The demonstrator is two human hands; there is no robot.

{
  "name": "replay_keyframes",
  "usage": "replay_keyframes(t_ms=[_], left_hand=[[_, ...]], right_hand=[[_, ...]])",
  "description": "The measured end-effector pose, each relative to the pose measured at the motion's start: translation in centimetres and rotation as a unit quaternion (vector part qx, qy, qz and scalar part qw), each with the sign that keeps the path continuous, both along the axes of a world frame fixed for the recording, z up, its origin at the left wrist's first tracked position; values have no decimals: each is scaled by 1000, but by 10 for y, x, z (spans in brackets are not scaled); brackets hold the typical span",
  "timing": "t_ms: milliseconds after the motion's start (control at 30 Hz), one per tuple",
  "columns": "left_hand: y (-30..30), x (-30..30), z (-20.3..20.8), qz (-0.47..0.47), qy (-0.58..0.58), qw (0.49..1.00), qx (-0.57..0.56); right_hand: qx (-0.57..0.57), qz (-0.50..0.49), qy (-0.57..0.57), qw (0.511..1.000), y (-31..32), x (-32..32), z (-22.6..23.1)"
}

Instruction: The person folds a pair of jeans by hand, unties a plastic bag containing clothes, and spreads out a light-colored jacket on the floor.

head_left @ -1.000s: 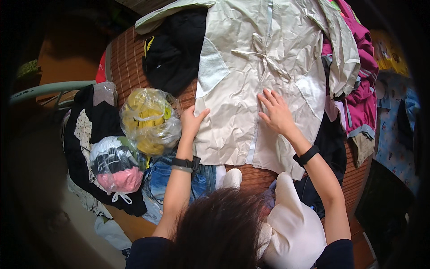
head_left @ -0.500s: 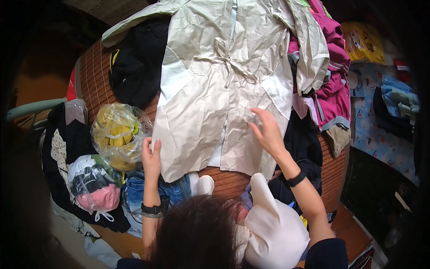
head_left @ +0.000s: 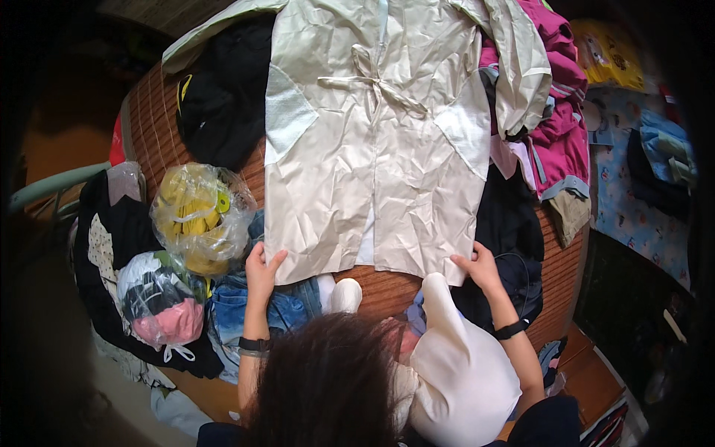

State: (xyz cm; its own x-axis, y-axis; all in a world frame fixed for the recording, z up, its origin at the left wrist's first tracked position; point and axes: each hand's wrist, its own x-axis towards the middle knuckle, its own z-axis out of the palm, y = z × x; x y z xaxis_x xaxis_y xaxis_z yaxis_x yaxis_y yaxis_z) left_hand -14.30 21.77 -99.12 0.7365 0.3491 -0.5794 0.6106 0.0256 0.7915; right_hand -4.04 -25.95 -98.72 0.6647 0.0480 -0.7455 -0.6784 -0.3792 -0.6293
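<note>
A long beige coat point(head_left: 328, 194) lies spread out in front of me, its hem toward me. A thin tie belt point(head_left: 380, 86) is knotted across its waist, and pale patches show at both sides. My left hand point(head_left: 262, 270) pinches the coat's lower left corner between thumb and fingers. At the lower right corner, my right hand point(head_left: 478, 267) grips the hem in the same way. The coat's front is creased, with a slit up the middle near the hem. Its top end runs out of view.
Around the coat on the brown striped mat point(head_left: 153, 112) lie black clothing point(head_left: 227, 97), a magenta garment point(head_left: 562, 141) and blue jeans point(head_left: 231, 309). Plastic bags of yellow point(head_left: 197, 212) and pink clothing point(head_left: 170, 322) sit at the left. A yellow package point(head_left: 611, 59) is at far right.
My right hand has moved down from the coat's front to its lower right corner and taken hold. The hem lies straighter; my left hand stays at its corner, slightly lower.
</note>
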Motion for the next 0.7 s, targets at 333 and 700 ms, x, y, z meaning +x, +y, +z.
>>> replay_keyframes(t_ms=[333,700], left_hand=[[-22,-31,-14,42,13,992,116],[-89,69,6,-356,-176,815,422]], right_hand=[[-30,14,72,997,-25,-22,-5],[-323,216,-399,830,48,45,43]])
